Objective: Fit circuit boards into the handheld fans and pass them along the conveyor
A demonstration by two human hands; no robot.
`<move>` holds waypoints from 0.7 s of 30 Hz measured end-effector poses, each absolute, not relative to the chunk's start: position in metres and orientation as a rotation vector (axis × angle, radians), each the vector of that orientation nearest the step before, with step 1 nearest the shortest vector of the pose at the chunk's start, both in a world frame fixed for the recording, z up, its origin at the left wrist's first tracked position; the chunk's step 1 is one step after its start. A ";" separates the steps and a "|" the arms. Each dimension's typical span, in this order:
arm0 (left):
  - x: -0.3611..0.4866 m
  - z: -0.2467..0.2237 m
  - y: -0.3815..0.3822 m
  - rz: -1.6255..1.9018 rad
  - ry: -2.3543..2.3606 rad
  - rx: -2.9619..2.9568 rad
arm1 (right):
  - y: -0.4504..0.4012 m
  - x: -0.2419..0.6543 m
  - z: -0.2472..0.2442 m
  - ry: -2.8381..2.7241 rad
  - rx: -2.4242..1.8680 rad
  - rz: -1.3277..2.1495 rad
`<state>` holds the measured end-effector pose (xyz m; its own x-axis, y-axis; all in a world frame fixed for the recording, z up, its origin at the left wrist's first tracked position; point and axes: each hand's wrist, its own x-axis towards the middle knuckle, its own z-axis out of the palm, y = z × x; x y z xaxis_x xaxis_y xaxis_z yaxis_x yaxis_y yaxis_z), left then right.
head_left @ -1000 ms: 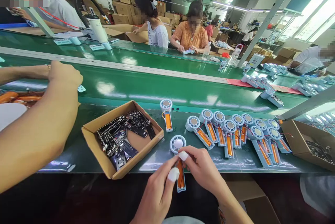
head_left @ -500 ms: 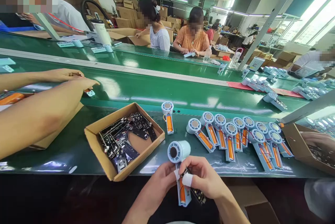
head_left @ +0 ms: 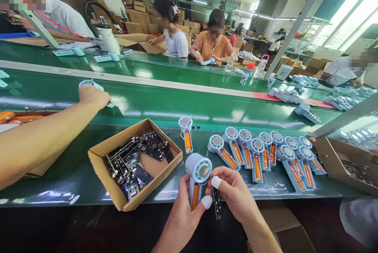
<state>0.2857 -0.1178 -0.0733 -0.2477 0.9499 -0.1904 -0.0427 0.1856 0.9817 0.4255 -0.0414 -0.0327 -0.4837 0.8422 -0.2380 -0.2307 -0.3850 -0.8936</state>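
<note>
My left hand (head_left: 190, 209) is closed round the handle of a light blue handheld fan (head_left: 198, 168), its round head upright above my fingers. An orange battery (head_left: 195, 196) shows in the open handle. Between the thumb and fingers of my right hand (head_left: 232, 190) a narrow black circuit board (head_left: 217, 202) hangs down beside the handle. Thin wires run near the fan's neck, close to my right fingertips; whether they join the board is hard to make out. White tape covers both thumbs.
A cardboard box (head_left: 173, 161) of black circuit boards stands left of my hands. One open fan (head_left: 187, 140) lies behind it, and several more (head_left: 256, 160) lie to the right. Another person's arm (head_left: 59, 131) reaches over the green conveyor (head_left: 165, 103). A second box (head_left: 332, 160) is at far right.
The fan has been raised and turned so its head faces more to the right. The circuit board now hangs more upright. At left, the other person's arm has moved, and a fan shows at that hand.
</note>
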 end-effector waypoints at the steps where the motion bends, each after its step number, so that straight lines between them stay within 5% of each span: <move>1: 0.284 -0.074 -0.117 1.246 1.482 0.947 | -0.042 0.426 -0.032 -1.117 -0.919 1.925; 6: 0.277 -0.080 -0.113 1.316 1.516 1.029 | -0.052 0.432 -0.032 -1.417 -0.989 1.651; 16: 0.278 -0.067 -0.111 1.432 1.578 0.827 | -0.050 0.441 -0.017 -2.631 -1.144 0.405; 21: 0.283 -0.051 -0.111 1.421 1.555 0.769 | -0.046 0.440 0.012 -2.875 -0.706 0.752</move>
